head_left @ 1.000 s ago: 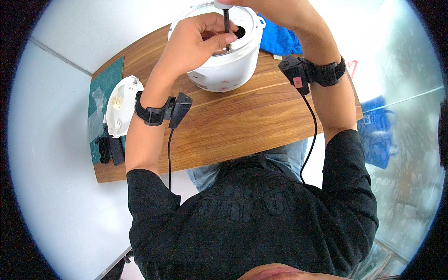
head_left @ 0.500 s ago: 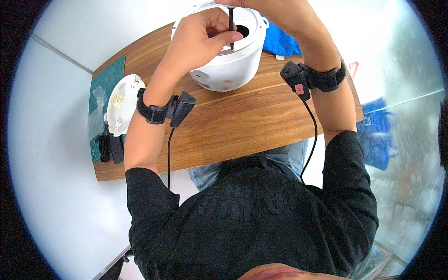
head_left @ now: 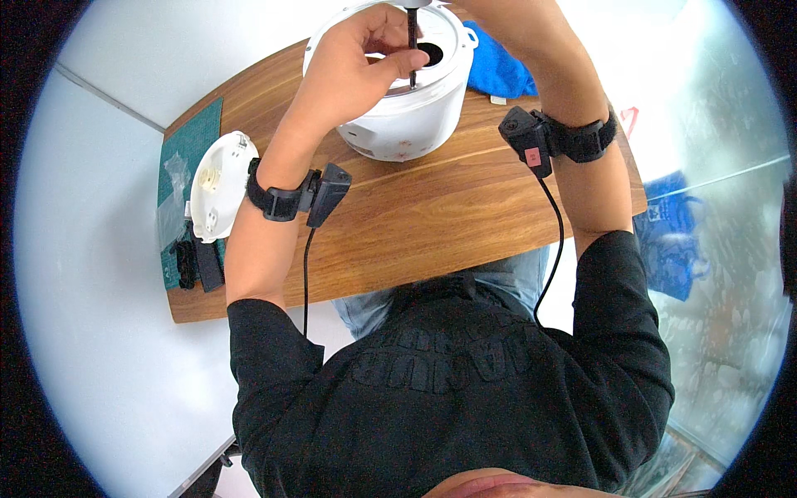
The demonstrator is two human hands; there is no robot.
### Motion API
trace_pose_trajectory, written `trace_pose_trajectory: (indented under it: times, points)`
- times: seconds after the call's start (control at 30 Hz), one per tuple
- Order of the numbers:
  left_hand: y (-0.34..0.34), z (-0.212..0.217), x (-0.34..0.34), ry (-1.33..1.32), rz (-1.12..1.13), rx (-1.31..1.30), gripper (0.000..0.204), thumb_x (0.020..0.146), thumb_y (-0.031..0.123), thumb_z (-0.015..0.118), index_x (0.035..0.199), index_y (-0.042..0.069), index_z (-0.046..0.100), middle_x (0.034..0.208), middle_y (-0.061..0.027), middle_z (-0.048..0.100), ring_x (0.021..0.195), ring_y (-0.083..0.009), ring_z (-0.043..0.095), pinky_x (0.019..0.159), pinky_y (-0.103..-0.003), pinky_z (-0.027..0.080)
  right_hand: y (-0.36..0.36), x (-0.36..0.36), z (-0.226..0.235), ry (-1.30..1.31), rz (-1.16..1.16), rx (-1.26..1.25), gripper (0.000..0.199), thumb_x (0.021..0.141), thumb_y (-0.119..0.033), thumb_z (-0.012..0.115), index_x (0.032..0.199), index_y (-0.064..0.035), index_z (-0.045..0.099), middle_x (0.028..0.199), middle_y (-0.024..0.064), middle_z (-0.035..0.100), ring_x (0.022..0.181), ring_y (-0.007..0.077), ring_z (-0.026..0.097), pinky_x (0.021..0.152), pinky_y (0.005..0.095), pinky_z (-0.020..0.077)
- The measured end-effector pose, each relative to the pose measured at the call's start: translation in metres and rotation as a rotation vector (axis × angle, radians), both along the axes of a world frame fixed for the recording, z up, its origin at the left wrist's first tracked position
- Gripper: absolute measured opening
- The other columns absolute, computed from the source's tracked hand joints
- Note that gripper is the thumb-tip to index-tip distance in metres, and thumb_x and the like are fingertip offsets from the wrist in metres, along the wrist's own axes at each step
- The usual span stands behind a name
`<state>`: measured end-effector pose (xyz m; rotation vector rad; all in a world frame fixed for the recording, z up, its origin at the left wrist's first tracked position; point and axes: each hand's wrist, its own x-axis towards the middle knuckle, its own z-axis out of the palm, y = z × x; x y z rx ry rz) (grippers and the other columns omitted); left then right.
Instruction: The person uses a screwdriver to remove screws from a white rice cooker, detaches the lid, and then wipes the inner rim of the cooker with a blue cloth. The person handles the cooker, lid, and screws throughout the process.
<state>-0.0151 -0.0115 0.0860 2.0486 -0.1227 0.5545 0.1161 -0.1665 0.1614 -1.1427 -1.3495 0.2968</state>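
A white rice cooker [head_left: 415,129] stands at the far side of the table, its top showing a round dark hole. Over the near rim of that top, a screwdriver [head_left: 413,29] is held upright, its tip down at the rim. Thumb and fingers of my left hand [head_left: 353,70] close around its dark shaft, low down beside the hole. My right hand [head_left: 477,10] is at the screwdriver's grey upper end; the picture's top edge cuts off most of its fingers. A white oval cover [head_left: 228,178] lies at the left with its inner side up.
Under the cover is a green cutting mat [head_left: 211,124] with a clear plastic bag [head_left: 174,178] and black items [head_left: 207,264]. A blue cloth [head_left: 498,70] lies right of the cooker. Cables hang from both wristbands past the wooden table's [head_left: 415,224] near edge.
My right hand has shifted slightly up, leaving less of it in view and more of the screwdriver's grey end showing. My left hand and the cooker have barely moved.
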Motion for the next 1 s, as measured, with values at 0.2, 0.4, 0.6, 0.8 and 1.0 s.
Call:
trace_pose_trajectory:
  times: [0.2, 0.4, 0.6, 0.8, 1.0]
  points:
    - [-0.008, 0.004, -0.001, 0.050, 0.025, -0.158, 0.017, 0.097, -0.005, 0.062, 0.114, -0.001, 0.062, 0.104, -0.0126, 0.072, 0.097, -0.0212, 0.074, 0.078, -0.030, 0.062, 0.004, 0.002, 0.000, -0.004, -0.047, -0.079, 0.056, 0.093, -0.003, 0.072, 0.139, 0.0117, 0.044, 0.110, 0.0190, 0.068, 0.105, 0.0224, 0.067, 0.091, 0.0364, 0.0573]
    - [-0.007, 0.001, 0.001, 0.014, 0.099, -0.005, 0.017, 0.097, -0.004, 0.064, 0.113, -0.002, 0.063, 0.099, -0.0113, 0.073, 0.091, -0.0193, 0.074, 0.077, -0.030, 0.062, -0.014, -0.013, 0.023, -0.228, -0.196, -0.206, 0.063, 0.092, -0.008, 0.076, 0.141, 0.0123, 0.043, 0.107, 0.0192, 0.069, 0.100, 0.0222, 0.068, 0.087, 0.0357, 0.0573]
    - [-0.017, 0.006, -0.005, 0.044, 0.036, -0.069, 0.017, 0.094, 0.002, 0.071, 0.111, 0.000, 0.072, 0.096, -0.0097, 0.075, 0.084, -0.0151, 0.072, 0.074, -0.028, 0.060, 0.004, -0.002, -0.004, 0.160, 0.059, 0.046, 0.062, 0.091, -0.011, 0.077, 0.139, 0.0117, 0.045, 0.102, 0.0178, 0.069, 0.098, 0.0210, 0.068, 0.082, 0.0353, 0.0571]
    - [-0.022, 0.008, -0.007, 0.106, 0.143, 0.000, 0.016, 0.094, 0.005, 0.072, 0.109, 0.001, 0.074, 0.092, -0.0087, 0.075, 0.080, -0.0129, 0.070, 0.070, -0.028, 0.059, -0.002, -0.017, 0.009, -0.158, -0.315, -0.196, 0.049, 0.089, -0.018, 0.082, 0.122, 0.0078, 0.058, 0.092, 0.0100, 0.065, 0.080, 0.0145, 0.060, 0.068, 0.0297, 0.0515]
    - [-0.019, -0.001, -0.006, 0.016, 0.080, -0.052, 0.016, 0.092, 0.007, 0.075, 0.105, 0.000, 0.073, 0.089, -0.0084, 0.076, 0.073, -0.0123, 0.070, 0.067, -0.027, 0.058, 0.000, -0.017, 0.003, 0.135, -0.159, -0.120, 0.054, 0.091, -0.015, 0.080, 0.129, 0.0091, 0.049, 0.101, 0.0209, 0.072, 0.099, 0.0203, 0.070, 0.085, 0.0343, 0.0590]
